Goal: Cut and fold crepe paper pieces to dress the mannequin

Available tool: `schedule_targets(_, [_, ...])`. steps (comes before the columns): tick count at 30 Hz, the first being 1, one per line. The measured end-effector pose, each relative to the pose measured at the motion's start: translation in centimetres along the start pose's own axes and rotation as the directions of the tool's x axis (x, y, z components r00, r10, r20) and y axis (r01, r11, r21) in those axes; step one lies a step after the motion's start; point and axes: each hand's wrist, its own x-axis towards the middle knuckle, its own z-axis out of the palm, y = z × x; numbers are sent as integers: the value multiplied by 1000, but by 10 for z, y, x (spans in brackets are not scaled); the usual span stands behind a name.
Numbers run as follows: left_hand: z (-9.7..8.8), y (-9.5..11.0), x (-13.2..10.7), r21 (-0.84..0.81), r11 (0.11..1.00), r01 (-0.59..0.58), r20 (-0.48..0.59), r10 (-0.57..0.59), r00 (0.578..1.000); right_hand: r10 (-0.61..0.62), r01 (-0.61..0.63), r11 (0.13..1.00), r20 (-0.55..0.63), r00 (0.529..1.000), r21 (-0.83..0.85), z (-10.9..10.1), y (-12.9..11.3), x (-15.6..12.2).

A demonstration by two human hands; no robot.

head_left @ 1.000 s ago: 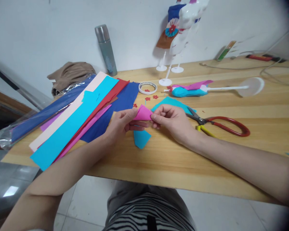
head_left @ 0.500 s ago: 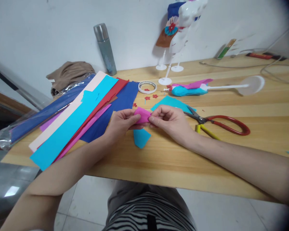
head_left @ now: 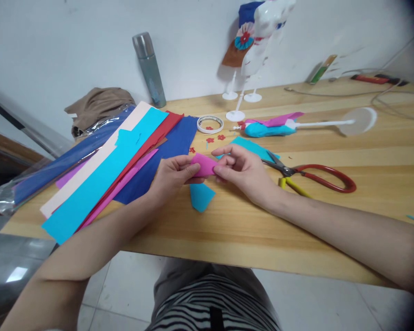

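A small folded pink paper piece (head_left: 203, 165) is pinched between both my hands just above the wooden table (head_left: 248, 230). My left hand (head_left: 174, 177) grips its left end with thumb and fingers. My right hand (head_left: 243, 172) holds the right end, index finger raised over the top. Below the paper lies a small cyan paper scrap (head_left: 200, 196). A larger cyan sheet (head_left: 250, 148) sits behind my right hand.
Long coloured paper sheets (head_left: 120, 158) fan out at left. Red-handled scissors (head_left: 310, 177) lie right of my hand. Further back are a tape roll (head_left: 210, 124), a steel flask (head_left: 149, 69), a lying doll figure on a stand (head_left: 279, 128), a white mannequin (head_left: 262, 41) and cables.
The pink paper has been folded narrower and flatter between my fingers. Both hands stay in nearly the same place; my right index finger has lifted.
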Motion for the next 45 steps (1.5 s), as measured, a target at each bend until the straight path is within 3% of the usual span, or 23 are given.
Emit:
schedule_targets(10, [-6,4,5,-49,998,27,52,-25,998,-6,5,998,-10,1000,-55,2,-4,3])
schedule_targets(17, [-14,14,11,31,997,65,146,-69,987,-9,10,999,-32,999,32,1,-5,3])
schedule_targets(22, [-14,14,10,94,989,114,209,-131,969,-10,10,1000,-22,1000,1,0,-5,4])
schedule_targets(31, [-26,16,19,-12,978,209,264,-198,944,-28,28,1000,-2,1000,11,-4,0,4])
schedule_targets(33, [-27,19,19,-39,975,217,236,-202,950,-82,82,997,4,997,3,-7,-1,4])
schedule_targets(36, [-26,23,17,-75,968,240,209,-220,953,-223,229,958,53,973,-171,-11,-3,5])
schedule_targets(40, [-21,24,12,-70,951,300,262,-273,926,-383,450,799,239,892,-400,-17,-5,7])
schedule_targets(43, [-17,21,8,-57,942,330,321,-295,900,-461,550,726,303,834,-412,-19,-7,8])
schedule_targets(45, [-14,20,5,-59,935,351,346,-311,885,-457,551,741,314,832,-384,-19,-9,8])
